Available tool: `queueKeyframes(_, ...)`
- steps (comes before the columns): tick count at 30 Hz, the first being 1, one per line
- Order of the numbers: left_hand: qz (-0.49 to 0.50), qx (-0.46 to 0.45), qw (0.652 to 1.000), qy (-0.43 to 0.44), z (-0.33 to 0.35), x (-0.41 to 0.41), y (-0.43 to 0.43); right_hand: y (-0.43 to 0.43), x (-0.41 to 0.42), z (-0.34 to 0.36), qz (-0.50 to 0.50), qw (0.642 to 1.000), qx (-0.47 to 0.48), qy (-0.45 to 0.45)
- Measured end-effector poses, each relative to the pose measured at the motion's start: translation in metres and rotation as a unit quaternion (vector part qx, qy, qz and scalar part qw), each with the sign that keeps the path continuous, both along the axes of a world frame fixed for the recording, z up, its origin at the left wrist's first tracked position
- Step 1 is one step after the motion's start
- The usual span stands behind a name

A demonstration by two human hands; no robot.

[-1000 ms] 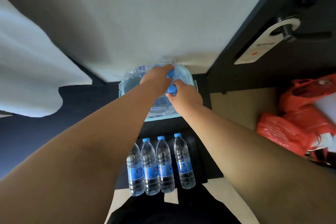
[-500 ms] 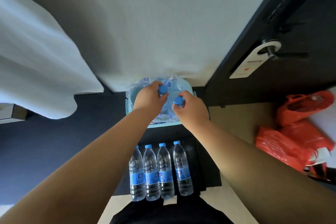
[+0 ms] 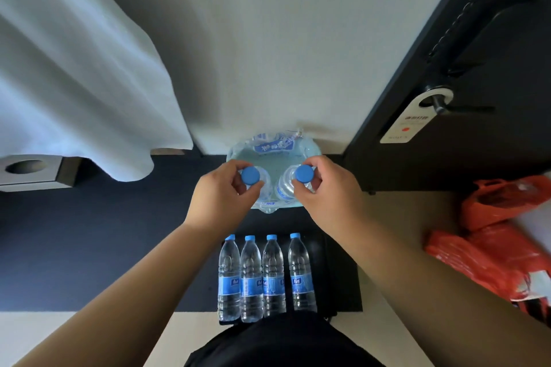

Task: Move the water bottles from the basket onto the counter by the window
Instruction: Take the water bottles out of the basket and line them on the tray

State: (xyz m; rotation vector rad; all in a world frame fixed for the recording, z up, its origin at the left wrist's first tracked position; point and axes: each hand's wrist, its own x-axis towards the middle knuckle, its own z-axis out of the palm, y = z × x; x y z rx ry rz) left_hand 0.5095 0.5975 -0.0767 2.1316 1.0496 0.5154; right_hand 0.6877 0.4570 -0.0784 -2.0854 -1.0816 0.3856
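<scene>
Your left hand (image 3: 219, 197) and right hand (image 3: 325, 191) each close around the neck of a water bottle, fingers wrapped just under the blue caps, the two hands held apart over a pale blue basket (image 3: 311, 148). The left bottle (image 3: 256, 180) and the right bottle (image 3: 287, 186) are seen from above, caps toward you, their bodies hanging over the basket's opening. Inside the basket lies crumpled clear plastic wrap (image 3: 274, 144) with a blue printed label. Nearer your body, four more water bottles (image 3: 262, 278) stand in a tight row on a dark counter (image 3: 337, 277), touching or nearly so, blue caps and blue labels aligned. A white curtain (image 3: 74, 68) hangs at the left above a metal box (image 3: 32, 171) with a round hole. At the right, a dark door (image 3: 492, 53) carries a white tag (image 3: 413, 118) on its handle, and orange plastic bags (image 3: 492, 247) lie on the tan floor.
</scene>
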Motion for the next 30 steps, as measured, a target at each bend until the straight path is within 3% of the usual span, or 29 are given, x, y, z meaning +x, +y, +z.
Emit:
queueKeyframes(7, 0.006, -0.013, 1.000, 0.019, 0.002, -0.044, -0.040, -0.049, -0.018, 0.000, 0.042, 0.998, -0.008, -0.042)
queueKeyframes(17, -0.021, -0.165, 0.971, 0.171, -0.070, -0.067, -0.080, -0.091, -0.023, -0.075, 0.083, 0.974, -0.198, 0.073)
queueKeyframes(22, -0.047, -0.180, 0.951, 0.248, -0.108, -0.062, -0.087, -0.101, -0.016, -0.109, 0.050, 0.957, -0.267, 0.108)
queueKeyframes(30, -0.055, -0.208, 0.935, 0.281, -0.136, -0.038, -0.084, -0.093, -0.007, -0.164, -0.005, 0.921, -0.344, 0.180)
